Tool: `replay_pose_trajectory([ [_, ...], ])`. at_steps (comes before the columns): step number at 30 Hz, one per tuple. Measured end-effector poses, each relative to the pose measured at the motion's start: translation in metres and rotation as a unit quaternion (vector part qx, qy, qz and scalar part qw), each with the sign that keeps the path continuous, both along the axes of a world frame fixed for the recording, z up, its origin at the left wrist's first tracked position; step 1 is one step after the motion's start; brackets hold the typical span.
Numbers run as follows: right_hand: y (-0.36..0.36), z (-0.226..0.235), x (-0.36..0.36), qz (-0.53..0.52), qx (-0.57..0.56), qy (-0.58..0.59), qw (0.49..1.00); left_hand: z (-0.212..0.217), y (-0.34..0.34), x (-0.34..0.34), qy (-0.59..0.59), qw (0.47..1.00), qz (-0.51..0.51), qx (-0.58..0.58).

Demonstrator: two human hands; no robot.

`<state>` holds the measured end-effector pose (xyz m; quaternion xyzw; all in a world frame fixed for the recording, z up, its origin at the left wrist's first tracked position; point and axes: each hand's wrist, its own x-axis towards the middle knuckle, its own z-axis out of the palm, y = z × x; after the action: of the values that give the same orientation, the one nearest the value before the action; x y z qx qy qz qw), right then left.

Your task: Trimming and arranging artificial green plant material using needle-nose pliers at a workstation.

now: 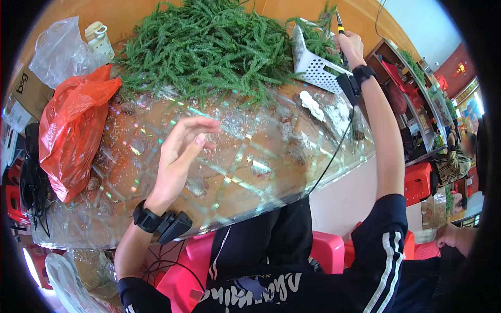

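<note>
Wooden shelves [404,104] stood toward three o'clock in the room, and a glossy covered table [219,180] spread across the middle, littered with pale flecks. At twelve o'clock lay a large heap of green sprigs [203,52], loose needled pieces tangled together, its right end close to a white perforated basket [319,74] at one o'clock, which held more greenery [314,39]. A red plastic bag [78,133] sat at nine o'clock, with a clear bag [68,55] and a patterned cup [99,39] toward ten; a white clump [312,106] lay toward two, below the basket. The right hand [350,47], just beyond the basket's right side, was closed around a slim black-and-yellow tool [341,25] pointing toward twelve; its exact kind could not be told. A small sprig [327,16] showed beside the tip, though whether the tool gripped it was unclear. The left hand [180,148], toward nine, hung above the table with nothing in it, fingers curved and thumb apart. The step in hand seemed to be tool work on single sprigs beside the basket; the next move would probably call for a steady grip, and for keeping the dark cable [334,156] from the right wrist clear of the basket's rim.
</note>
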<state>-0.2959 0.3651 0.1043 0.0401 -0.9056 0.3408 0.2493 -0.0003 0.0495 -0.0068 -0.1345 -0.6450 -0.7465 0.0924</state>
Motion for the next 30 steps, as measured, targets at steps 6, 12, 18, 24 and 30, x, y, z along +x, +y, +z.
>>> replay_pose_trajectory([
  [6, 0.012, -0.006, -0.024, -0.106, 0.114, 0.043, 0.987, -0.003, -0.001, -0.007, -0.029, 0.997, 0.051, 0.041],
  [12, -0.021, -0.029, 0.085, 0.085, 0.203, -0.045, 0.974, -0.007, -0.017, -0.015, -0.042, 0.99, 0.132, 0.021],
  [18, -0.04, -0.103, 0.199, 0.296, 0.25, -0.044, 0.921, 0.032, -0.038, -0.013, 0.17, 0.836, 0.215, -0.476],
  [24, -0.052, -0.112, 0.24, 0.356, 0.19, -0.098, 0.91, 0.043, -0.046, 0.002, 0.241, 0.735, 0.142, -0.618],
  [30, -0.059, -0.114, 0.245, 0.379, 0.198, -0.108, 0.898, -0.004, -0.074, -0.013, -0.011, 0.991, 0.099, -0.093],
])
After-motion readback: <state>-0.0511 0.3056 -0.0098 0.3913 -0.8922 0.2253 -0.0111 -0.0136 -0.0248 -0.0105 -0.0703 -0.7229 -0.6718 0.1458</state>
